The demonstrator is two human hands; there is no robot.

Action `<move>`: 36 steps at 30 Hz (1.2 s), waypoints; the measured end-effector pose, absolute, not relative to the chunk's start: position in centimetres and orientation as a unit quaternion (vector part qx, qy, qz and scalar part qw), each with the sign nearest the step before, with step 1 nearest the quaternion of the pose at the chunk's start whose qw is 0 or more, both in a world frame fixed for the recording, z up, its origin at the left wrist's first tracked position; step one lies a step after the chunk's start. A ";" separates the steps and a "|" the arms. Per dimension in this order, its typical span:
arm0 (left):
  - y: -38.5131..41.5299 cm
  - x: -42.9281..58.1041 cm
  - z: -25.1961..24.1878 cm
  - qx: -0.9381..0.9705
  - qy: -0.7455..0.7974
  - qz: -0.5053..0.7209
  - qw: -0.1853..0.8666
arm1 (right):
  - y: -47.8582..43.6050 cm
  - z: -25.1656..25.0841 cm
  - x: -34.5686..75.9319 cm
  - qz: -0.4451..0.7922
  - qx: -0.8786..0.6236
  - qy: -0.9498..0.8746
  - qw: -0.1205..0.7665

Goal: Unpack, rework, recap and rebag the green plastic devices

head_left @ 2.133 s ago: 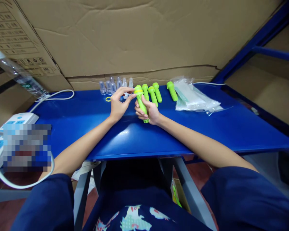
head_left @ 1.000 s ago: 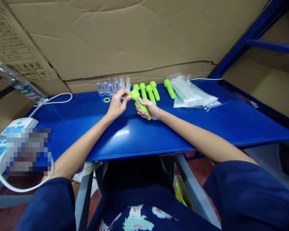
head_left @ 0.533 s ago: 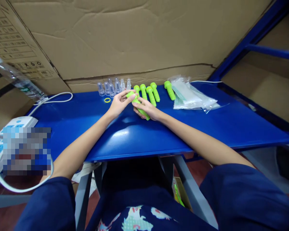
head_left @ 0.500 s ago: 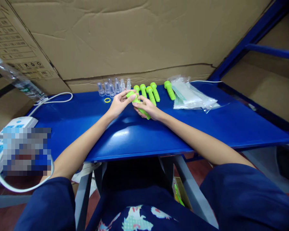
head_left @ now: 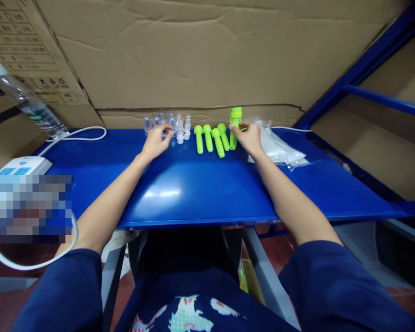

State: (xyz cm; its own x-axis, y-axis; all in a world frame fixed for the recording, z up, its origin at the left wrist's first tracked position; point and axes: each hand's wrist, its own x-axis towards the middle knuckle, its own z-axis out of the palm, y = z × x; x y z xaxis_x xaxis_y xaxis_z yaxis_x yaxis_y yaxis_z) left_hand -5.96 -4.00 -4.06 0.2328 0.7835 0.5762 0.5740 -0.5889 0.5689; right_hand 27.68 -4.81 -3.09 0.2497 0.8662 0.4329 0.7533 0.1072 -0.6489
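My right hand [head_left: 248, 135] is closed on a bright green flashlight-shaped piece [head_left: 235, 121], holding it nearly upright with its wide end up. Just left of it, several similar green flashlights [head_left: 208, 138] lie in a row on the blue table [head_left: 200, 193]. Farther left, my left hand [head_left: 158, 139] reaches in among small clear plastic cups [head_left: 147, 123], its thumb and fingertips apart. Close to those fingertips stand clear-and-white pieces [head_left: 180, 133] with red bits inside. My left hand partly hides the cups.
Clear plastic bags [head_left: 278, 146] lie at the right. A water bottle [head_left: 31, 103] leans at the far left, near a white power strip [head_left: 31, 165] and its cable [head_left: 86, 129]. A cardboard wall [head_left: 193, 60] closes off the back, and a blue metal frame [head_left: 376, 94] rises at the right.
My hands have moved apart from the shared green piece. The left went toward the clear cups, the right carried a green flashlight rightward to the row's end. The yellow ring is no longer visible.
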 end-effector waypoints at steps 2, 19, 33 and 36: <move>-3.5 -7.9 -3.8 0.777 0.510 0.361 0.073 | -3.9 -4.0 28.4 0.056 -0.691 -0.608 0.387; -2.3 -11.5 -4.0 0.801 0.533 0.245 0.115 | -4.1 -3.8 28.9 0.030 -0.812 -0.538 0.223; -2.9 -5.7 -4.7 0.698 0.382 0.480 0.369 | -10.0 -0.5 20.7 0.156 -0.573 -0.735 0.328; -4.0 -4.3 -4.4 0.693 0.399 0.503 0.328 | -12.0 -0.6 18.0 0.242 -0.500 -0.773 0.305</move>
